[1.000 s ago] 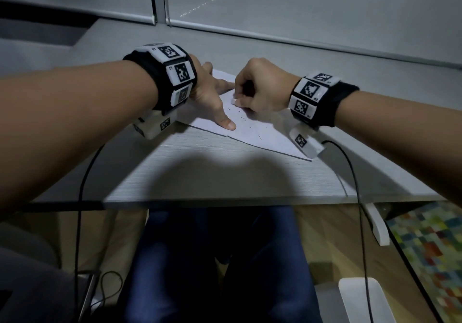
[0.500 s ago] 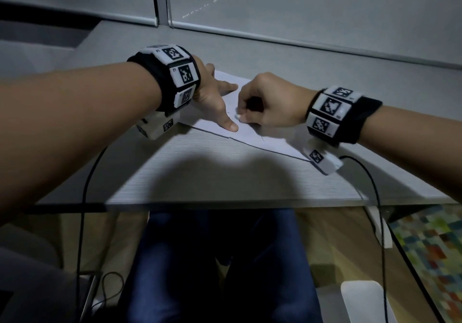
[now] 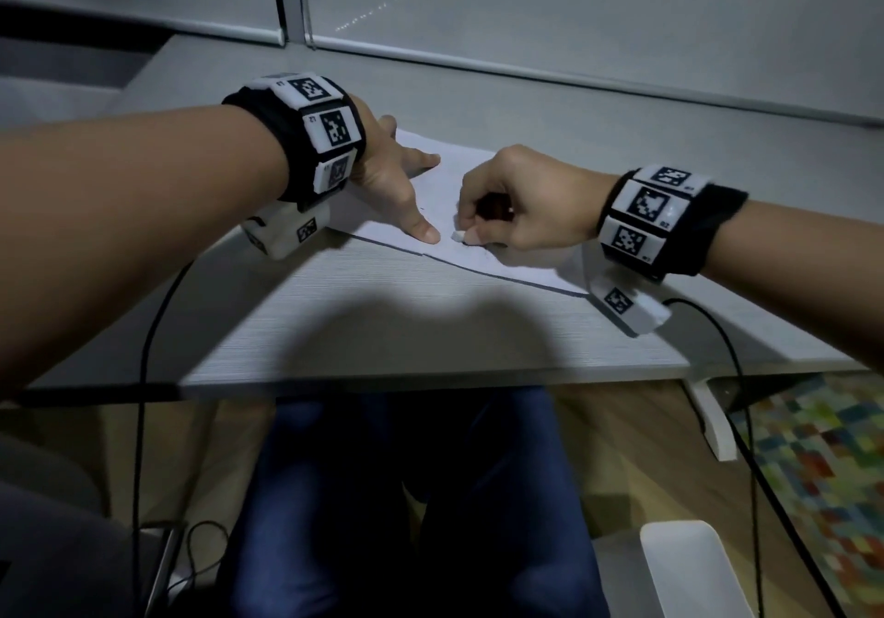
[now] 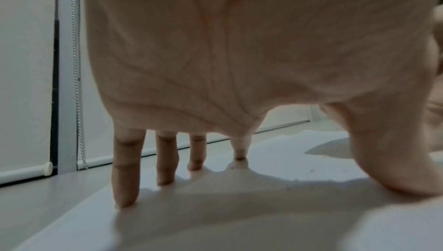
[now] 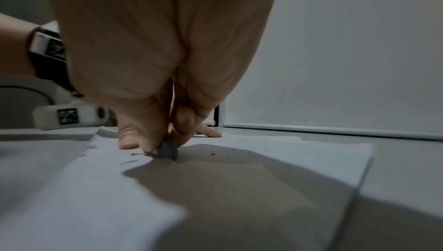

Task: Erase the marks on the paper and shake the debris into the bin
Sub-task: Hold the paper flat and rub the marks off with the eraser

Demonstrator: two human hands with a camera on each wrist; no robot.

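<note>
My right hand (image 3: 528, 208) has its fingers curled, grip pinching a small eraser (image 3: 458, 235) between thumb and fingertips; eraser tip touching the paper (image 3: 473, 172), seen from the right wrist as a grey wedge (image 5: 168, 150) pressed down on the sheet; short dark marks (image 5: 134, 154) just to the thumb side of the grip, a few dark specks of debris (image 5: 212, 154) on the other side of it; my left hand (image 3: 390, 177) is spread flat, fingers straight, fingertips (image 4: 124, 198) pressing the paper down; its thumb tip sits just beside the eraser, not touching as far as I can tell; paper lies flat on the grey desk (image 3: 382, 321), one corner poking out under my right wrist; white bin (image 3: 689, 565) on the floor, well below and to the right of the grip, only its rim in view; black cables (image 3: 143, 378) hang from both wrist units.
</note>
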